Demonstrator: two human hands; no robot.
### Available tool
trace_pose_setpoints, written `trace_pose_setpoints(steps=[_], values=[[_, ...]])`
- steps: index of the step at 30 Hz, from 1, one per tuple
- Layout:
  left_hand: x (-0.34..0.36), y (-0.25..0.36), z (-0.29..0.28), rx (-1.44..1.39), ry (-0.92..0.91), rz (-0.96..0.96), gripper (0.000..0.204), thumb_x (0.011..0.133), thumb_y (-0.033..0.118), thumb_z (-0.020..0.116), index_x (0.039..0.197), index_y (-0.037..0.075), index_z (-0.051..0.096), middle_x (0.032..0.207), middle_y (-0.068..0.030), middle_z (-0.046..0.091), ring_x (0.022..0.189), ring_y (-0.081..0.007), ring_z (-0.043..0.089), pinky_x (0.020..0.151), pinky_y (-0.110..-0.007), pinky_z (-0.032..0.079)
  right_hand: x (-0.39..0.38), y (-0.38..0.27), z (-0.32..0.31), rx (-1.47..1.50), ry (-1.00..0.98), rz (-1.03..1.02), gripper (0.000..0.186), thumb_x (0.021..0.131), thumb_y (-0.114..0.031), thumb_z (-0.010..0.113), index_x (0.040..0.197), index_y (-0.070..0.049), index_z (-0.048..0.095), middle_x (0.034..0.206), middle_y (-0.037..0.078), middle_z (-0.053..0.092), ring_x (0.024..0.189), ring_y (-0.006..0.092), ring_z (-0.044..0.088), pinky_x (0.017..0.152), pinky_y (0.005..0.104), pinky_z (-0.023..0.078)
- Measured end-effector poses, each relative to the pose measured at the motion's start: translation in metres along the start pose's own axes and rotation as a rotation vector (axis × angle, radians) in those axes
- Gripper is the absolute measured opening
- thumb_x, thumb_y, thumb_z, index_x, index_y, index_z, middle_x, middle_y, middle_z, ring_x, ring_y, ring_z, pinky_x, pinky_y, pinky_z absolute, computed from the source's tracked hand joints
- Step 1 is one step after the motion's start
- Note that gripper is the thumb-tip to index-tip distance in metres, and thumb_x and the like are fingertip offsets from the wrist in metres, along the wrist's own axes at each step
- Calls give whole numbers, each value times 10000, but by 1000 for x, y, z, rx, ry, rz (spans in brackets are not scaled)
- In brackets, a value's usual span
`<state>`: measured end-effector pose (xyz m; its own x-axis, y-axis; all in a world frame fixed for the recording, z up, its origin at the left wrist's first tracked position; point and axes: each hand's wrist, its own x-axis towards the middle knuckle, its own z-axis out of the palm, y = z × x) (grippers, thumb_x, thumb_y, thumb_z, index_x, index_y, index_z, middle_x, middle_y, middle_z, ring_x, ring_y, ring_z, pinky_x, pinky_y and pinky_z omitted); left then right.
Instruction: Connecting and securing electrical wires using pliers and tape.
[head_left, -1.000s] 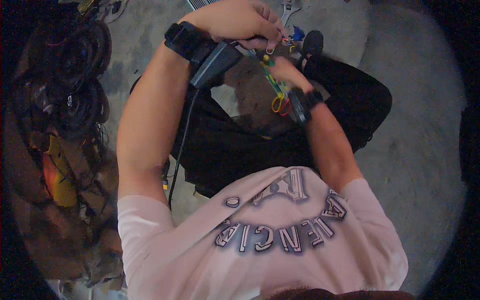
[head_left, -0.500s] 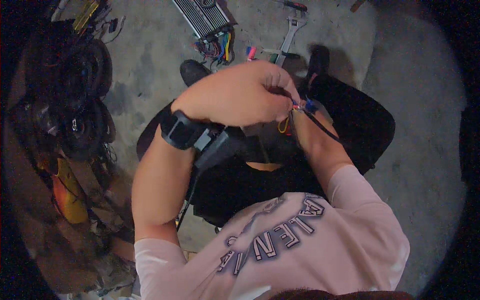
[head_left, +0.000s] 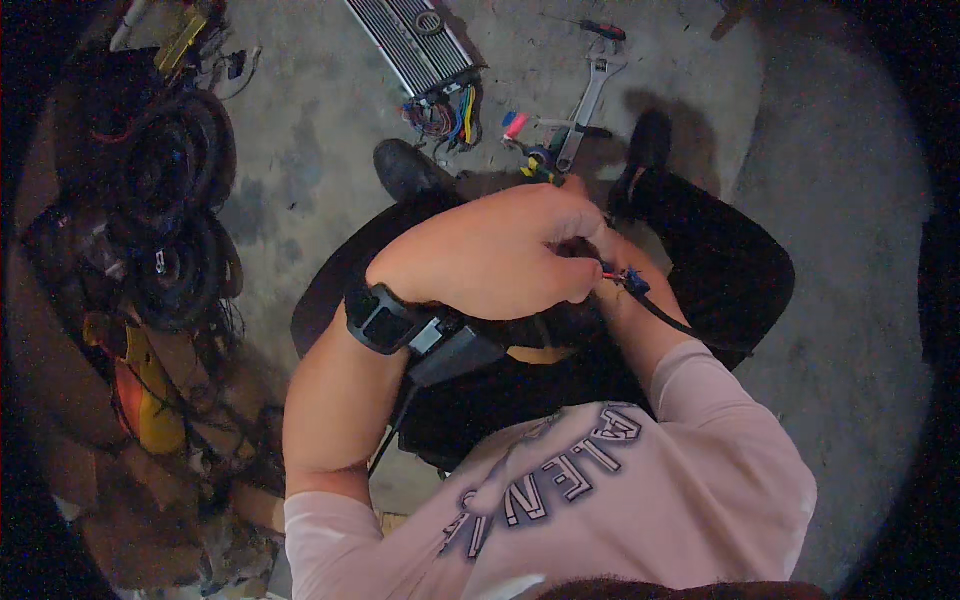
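My left hand (head_left: 500, 255) is closed, its thumb and fingers curled together over the lap. At the thumb tip, it pinches a cable (head_left: 668, 318), where a short red wire end and dark blue strands stick out. From there the black cable trails along my right forearm (head_left: 645, 305). My right hand is mostly hidden behind the left one, so its grip does not show. On my left wrist sits a black strap device (head_left: 382, 322) with a grey plug and a dark block.
On the floor ahead lie a finned metal controller box (head_left: 418, 45) with coloured wires, an adjustable wrench (head_left: 590, 110), a screwdriver (head_left: 600, 28) and a pink roll (head_left: 516, 126). Black tyre-like rings (head_left: 175, 160) and cardboard (head_left: 180, 510) are heaped at left, with an orange-yellow object (head_left: 150, 400).
Both hands sit lower in the picture, with the floor items also shifted down. A yellow loop seen below the fingers no longer shows. The cable is still at the left hand.
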<state>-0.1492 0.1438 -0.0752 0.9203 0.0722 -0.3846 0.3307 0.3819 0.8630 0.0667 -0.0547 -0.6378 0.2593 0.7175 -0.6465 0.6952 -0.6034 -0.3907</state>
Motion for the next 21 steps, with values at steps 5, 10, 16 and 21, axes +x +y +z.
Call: trace_pose_setpoints(steps=[5, 10, 16, 21], values=[[6, 4, -8, -98, -3, -49, 195, 954, 129, 592, 1093, -7, 610, 846, -9, 639, 772, -93, 586, 681, -254, 480, -27, -16, -27, 55, 197, -160, 537, 802, -439, 690, 1022, 51, 681, 933, 277, 687, 864, 435, 675, 754, 500, 546], [13, 7, -19, -165, 20, -90, 179, 952, 140, 602, 1077, 12, 618, 826, 13, 633, 709, -56, 558, 603, -214, 440, -40, -74, -83, 149, 207, -355, 437, 812, -356, 667, 1042, 16, 675, 956, 236, 685, 894, 399, 667, 773, 481, 533], [26, 9, -30, -80, 30, -89, 141, 938, 120, 607, 1045, 37, 647, 767, 19, 620, 534, -23, 464, 446, -187, 311, -76, -197, -183, 188, 148, -723, 334, 823, -256, 640, 1065, -27, 668, 985, 186, 683, 929, 356, 657, 797, 457, 518], [11, -7, -15, 107, 46, -68, 172, 916, 100, 619, 1047, 5, 674, 764, 1, 631, 548, -42, 486, 464, -200, 358, -204, -266, -235, 1, -20, -908, 279, 833, -172, 618, 1085, -62, 662, 1008, 144, 681, 959, 320, 649, 816, 437, 505]])
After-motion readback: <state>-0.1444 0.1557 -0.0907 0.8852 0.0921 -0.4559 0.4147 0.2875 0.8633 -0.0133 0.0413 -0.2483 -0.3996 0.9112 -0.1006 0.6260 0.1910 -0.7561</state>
